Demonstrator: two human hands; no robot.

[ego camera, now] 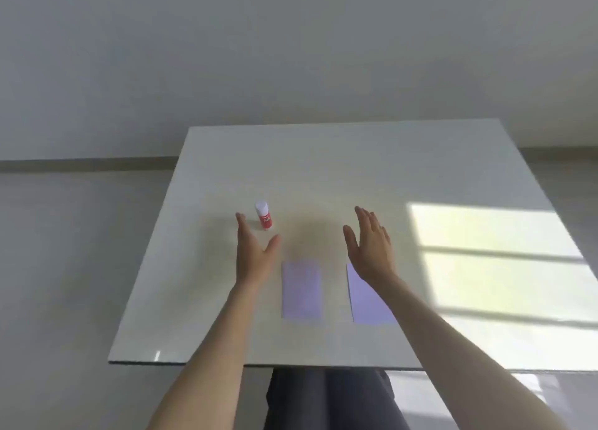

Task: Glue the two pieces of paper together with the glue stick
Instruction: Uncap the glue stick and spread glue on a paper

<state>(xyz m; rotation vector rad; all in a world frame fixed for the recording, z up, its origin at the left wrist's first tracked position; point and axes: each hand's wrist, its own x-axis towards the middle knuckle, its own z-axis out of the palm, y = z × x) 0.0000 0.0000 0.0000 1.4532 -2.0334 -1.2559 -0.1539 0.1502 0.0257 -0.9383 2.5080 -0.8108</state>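
1. Table (356, 170): pale, glossy, square top, with a bright patch of window light on its right side.
2. Glue stick (263, 215): stands upright on the table, left of centre, white cap on, red label. It lies beyond the papers and nothing is touching it.
3. Left paper (301, 288): pale purple rectangle lying flat on the table, near the front, roughly centred. Fully visible.
4. Right paper (367, 300): same purple colour, flat on the table just right of the first, with a bare strip of table between them. They do not touch. Its upper right part is hidden behind the right wrist and forearm.
5. Left hand (254, 254): raised over the table, palm turned inward. Its fingers (241, 225) are straight and held together, thumb spread out to the right. It holds nothing. The fingertips are near the glue stick, just to its left, with a gap showing.
6. Right hand (372, 248): also raised, palm facing left. The fingers (367, 217) are straight and loosely together, thumb apart. It holds nothing and sits above the far end of the right paper.
7. Both forearms are bare and reach in from the bottom edge.
8. Dark trousers (330, 400) show below the table's front edge.
9. The picture is slightly blurred and the label print is unreadable.
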